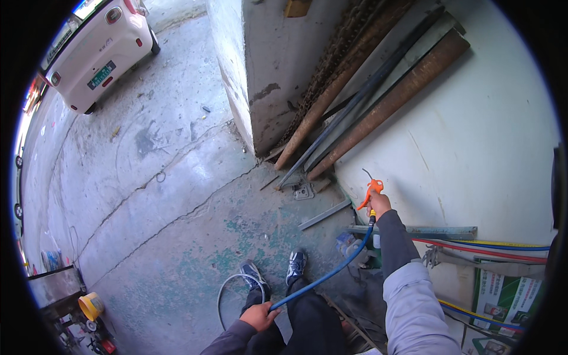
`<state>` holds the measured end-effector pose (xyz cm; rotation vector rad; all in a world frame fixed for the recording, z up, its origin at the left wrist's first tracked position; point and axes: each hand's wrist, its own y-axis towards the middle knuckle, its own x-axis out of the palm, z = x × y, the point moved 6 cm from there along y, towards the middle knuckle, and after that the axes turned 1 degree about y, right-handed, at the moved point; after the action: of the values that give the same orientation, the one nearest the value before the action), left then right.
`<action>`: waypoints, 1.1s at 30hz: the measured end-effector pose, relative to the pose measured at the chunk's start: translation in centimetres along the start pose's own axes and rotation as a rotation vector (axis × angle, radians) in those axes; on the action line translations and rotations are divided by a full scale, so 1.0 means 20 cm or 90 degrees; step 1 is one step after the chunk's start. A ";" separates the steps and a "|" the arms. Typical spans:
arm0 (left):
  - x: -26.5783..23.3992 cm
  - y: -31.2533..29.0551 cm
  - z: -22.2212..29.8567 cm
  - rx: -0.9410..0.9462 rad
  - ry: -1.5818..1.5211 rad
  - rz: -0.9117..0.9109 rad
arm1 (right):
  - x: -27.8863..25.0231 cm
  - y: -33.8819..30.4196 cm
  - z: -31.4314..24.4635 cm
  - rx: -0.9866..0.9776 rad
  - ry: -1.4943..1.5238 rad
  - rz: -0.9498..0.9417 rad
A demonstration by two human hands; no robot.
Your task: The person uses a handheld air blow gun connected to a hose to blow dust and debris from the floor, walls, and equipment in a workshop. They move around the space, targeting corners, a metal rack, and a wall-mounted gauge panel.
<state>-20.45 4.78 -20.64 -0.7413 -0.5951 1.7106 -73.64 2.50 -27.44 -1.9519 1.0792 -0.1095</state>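
Note:
In my right hand (379, 203) is an orange air blow gun (371, 190), held out toward the white wall with its thin bent nozzle tip pointing up and away. A blue hose (331, 274) joins the gun's base at a yellow and dark fitting and sags across to my left. My left hand (258, 316) is closed around this hose in front of my legs. Past that hand a greyish length of hose loops down beside my shoe (251, 273).
Rusty pipes (390, 106) and a chain (322, 77) lean against the wall and pillar (234, 65). A metal bar (325, 214) lies on the cracked floor. Red, blue and yellow hoses (497, 251) run at right. A white car (100, 53) stands far left; a yellow bucket (91, 306) sits lower left.

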 end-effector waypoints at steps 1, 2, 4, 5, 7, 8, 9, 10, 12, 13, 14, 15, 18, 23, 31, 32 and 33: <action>0.00 -0.01 -0.01 -0.005 0.005 0.000 | 0.00 -0.02 0.00 -0.010 0.000 -0.005; 0.00 -0.03 -0.01 -0.006 0.014 0.004 | 0.00 -0.04 0.01 -0.016 -0.003 0.001; 0.00 -0.04 -0.01 -0.008 0.020 0.009 | 0.00 -0.08 -0.01 -0.026 0.017 0.009; 0.01 -0.05 -0.01 -0.010 0.017 0.009 | 0.00 -0.10 -0.02 -0.028 0.039 0.010; 0.02 -0.06 -0.01 -0.012 0.020 0.004 | 0.02 -0.14 -0.06 -0.043 0.009 -0.005; 0.03 -0.07 0.00 -0.012 0.026 -0.001 | 0.05 -0.16 -0.08 -0.055 -0.043 -0.022; 0.03 -0.08 0.00 -0.010 0.038 -0.005 | 0.07 -0.19 -0.10 -0.061 -0.102 -0.030; 0.04 -0.10 0.00 -0.012 0.037 -0.005 | 0.09 -0.22 -0.12 -0.082 -0.173 -0.032; 0.03 -0.12 0.00 -0.016 0.055 0.000 | 0.16 -0.29 -0.16 -0.143 -0.216 -0.030; 0.02 -0.14 0.00 -0.020 0.036 0.000 | 0.18 -0.33 -0.19 -0.160 -0.228 -0.020; 0.02 -0.16 0.00 -0.029 0.025 -0.002 | 0.21 -0.37 -0.21 -0.165 -0.231 -0.025; 0.01 -0.18 -0.01 -0.045 0.022 -0.007 | 0.22 -0.40 -0.24 -0.166 -0.233 -0.023; -0.01 -0.20 0.00 -0.053 0.020 0.001 | 0.26 -0.47 -0.34 -0.180 -0.234 -0.019; -0.04 -0.20 0.03 -0.028 0.017 0.033 | 0.34 -0.51 -0.45 -0.254 -0.286 0.002; -0.03 -0.19 0.02 -0.027 0.005 0.025 | 0.38 -0.46 -0.41 -0.175 -0.301 -0.053; -0.03 -0.19 0.02 -0.021 0.007 0.028 | 0.38 -0.46 -0.39 -0.168 -0.296 -0.066; -0.03 -0.19 0.01 -0.018 0.023 0.029 | 0.38 -0.45 -0.38 -0.160 -0.285 -0.067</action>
<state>-18.09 5.23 -17.70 -0.8102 -0.5832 1.7292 -66.49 -5.74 -18.59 -2.1190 0.7191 0.4081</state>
